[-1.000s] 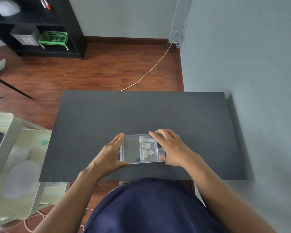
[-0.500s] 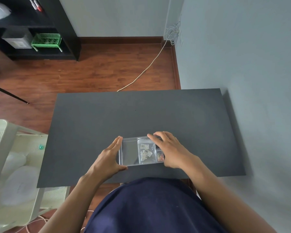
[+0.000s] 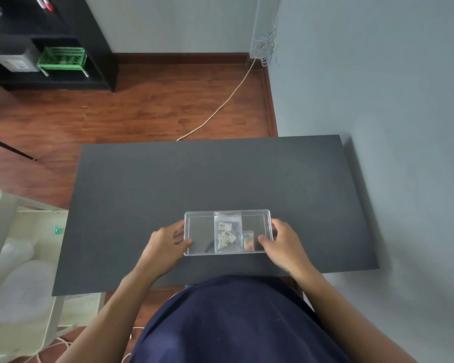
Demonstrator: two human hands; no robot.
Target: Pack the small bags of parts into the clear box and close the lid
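A clear box [image 3: 199, 233] with three compartments lies on the black table [image 3: 168, 184] near its front edge. The middle compartment holds small bags of white parts [image 3: 226, 235] with barcode labels. A smaller bag with orange parts [image 3: 248, 241] lies in the right compartment. The left compartment looks bare. My left hand [image 3: 165, 242] grips the box's left end, thumb on the front corner. My right hand [image 3: 282, 241] grips the right end, thumb over the rim. I cannot tell whether the lid is on.
A grey wall runs along the table's right side. A cream cart [image 3: 16, 258] stands left of the table. A black shelf [image 3: 50, 43] with a green basket [image 3: 62, 58] stands far left. A cable [image 3: 220, 106] crosses the wooden floor.
My right hand slid off the top of the box to its right end, uncovering the right compartment. My left hand stays at the left end. The view shifted a little.
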